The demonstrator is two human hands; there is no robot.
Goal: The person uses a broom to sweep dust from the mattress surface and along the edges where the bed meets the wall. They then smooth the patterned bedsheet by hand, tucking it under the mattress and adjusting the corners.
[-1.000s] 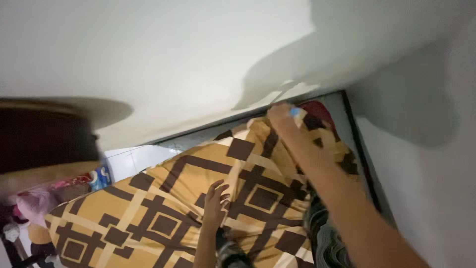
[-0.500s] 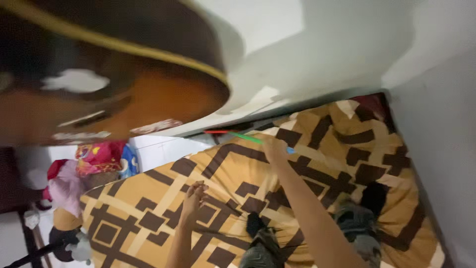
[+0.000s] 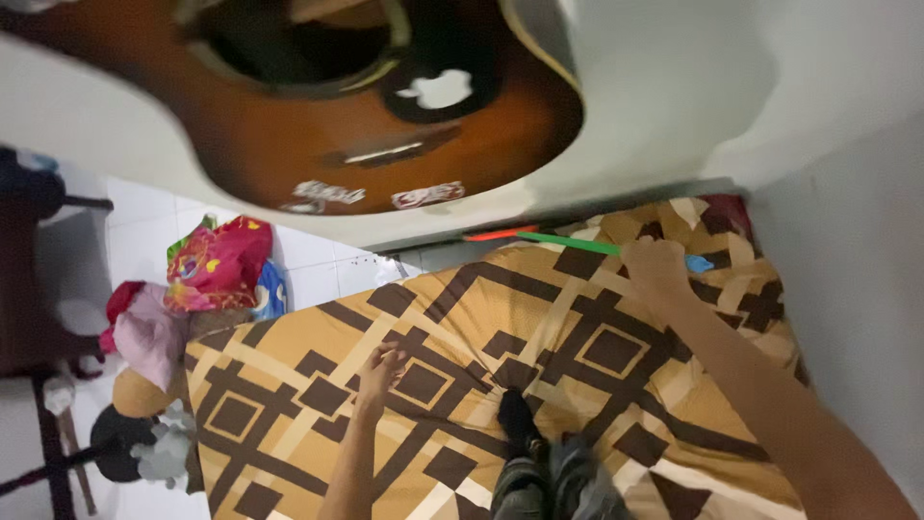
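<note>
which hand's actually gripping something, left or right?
The right hand, up by the wall, is closed around a long green stick with an orange tip. The left hand just lies open on the patterned bedsheet, holding nothing.

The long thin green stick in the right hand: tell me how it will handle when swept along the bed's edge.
The green stick looks thin and long, so probably light and a bit springy. The right hand grips it near one end, so the orange tip may wobble. On the patterned bedsheet it could snag on the folds.
</note>
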